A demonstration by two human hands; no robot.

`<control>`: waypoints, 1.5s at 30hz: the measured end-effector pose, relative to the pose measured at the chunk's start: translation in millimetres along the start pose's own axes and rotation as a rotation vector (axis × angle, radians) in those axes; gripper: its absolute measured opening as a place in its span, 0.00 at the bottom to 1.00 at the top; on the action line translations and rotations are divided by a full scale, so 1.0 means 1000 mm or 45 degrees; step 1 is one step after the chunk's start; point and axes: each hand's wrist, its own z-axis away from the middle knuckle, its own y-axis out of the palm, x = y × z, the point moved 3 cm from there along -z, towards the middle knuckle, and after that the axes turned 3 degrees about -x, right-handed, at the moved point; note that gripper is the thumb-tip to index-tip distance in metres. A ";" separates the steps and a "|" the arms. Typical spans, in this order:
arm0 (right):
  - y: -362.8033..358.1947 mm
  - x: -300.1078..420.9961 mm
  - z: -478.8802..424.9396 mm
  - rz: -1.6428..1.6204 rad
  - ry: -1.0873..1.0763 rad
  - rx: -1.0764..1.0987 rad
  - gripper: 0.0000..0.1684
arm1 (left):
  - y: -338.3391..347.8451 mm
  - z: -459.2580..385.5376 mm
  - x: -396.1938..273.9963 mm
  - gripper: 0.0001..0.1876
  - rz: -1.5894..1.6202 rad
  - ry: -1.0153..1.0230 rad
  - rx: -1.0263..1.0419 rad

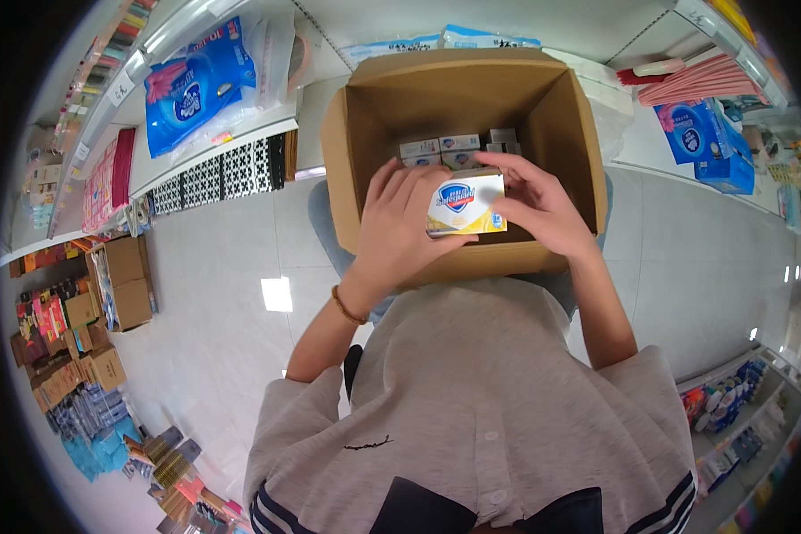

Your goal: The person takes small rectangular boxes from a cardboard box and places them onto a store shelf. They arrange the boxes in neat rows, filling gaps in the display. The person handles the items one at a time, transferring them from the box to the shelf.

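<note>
A white and yellow Safeguard soap box is held over the opening of a cardboard carton. My left hand grips its left side, fingers over the top and thumb below. At the other end, my right hand has its thumb against the front face and its index finger reaching behind the top edge. Deeper in the carton lie several more small soap boxes, partly hidden by my hands. The carton stands open and upright in front of my body.
Shelving at the left bears a blue plastic pack. Blue packs and a pink striped item sit on the right shelf. Smaller cartons stand at the lower left, above the grey tiled floor.
</note>
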 end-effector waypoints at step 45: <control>0.049 -0.138 -0.153 1.609 0.311 0.955 0.31 | 0.004 0.042 0.026 0.18 -0.147 -0.333 -0.136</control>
